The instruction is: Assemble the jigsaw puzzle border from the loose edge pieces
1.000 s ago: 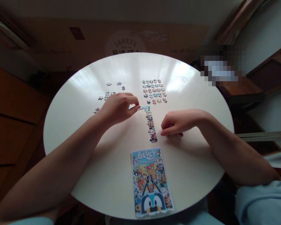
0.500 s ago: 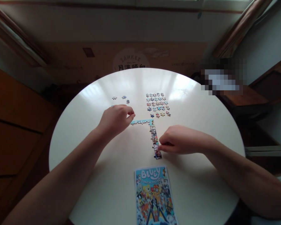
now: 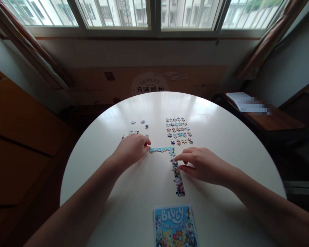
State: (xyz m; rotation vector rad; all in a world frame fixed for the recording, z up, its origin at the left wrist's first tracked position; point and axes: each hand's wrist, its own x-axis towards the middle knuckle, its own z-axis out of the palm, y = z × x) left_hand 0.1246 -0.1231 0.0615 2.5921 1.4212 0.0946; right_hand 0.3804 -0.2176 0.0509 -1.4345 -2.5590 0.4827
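Observation:
Joined puzzle pieces form a corner: a light-blue top strip (image 3: 161,150) and a multicoloured side strip (image 3: 179,181) running down from its right end. At the left end of the top strip is my left hand (image 3: 132,151), fingers curled in and thumb close to the index finger; anything between them is hidden. My right hand (image 3: 204,164) lies to the right of the side strip with fingers apart, its index fingertip at the strip's upper part. Rows of loose puzzle pieces (image 3: 179,129) lie beyond it. Several other loose pieces (image 3: 143,121) lie beyond my left hand, some partly covered.
A Bluey picture sheet (image 3: 176,224) lies near the front of the round white table (image 3: 92,164). To the right stands a wooden bench (image 3: 270,118) with papers. Windows (image 3: 113,13) and a printed panel (image 3: 92,80) are behind the table.
The view has tilted up, showing the windows. My right hand has moved up along the side strip and its fingers have spread. My left hand stays by the top strip's left end.

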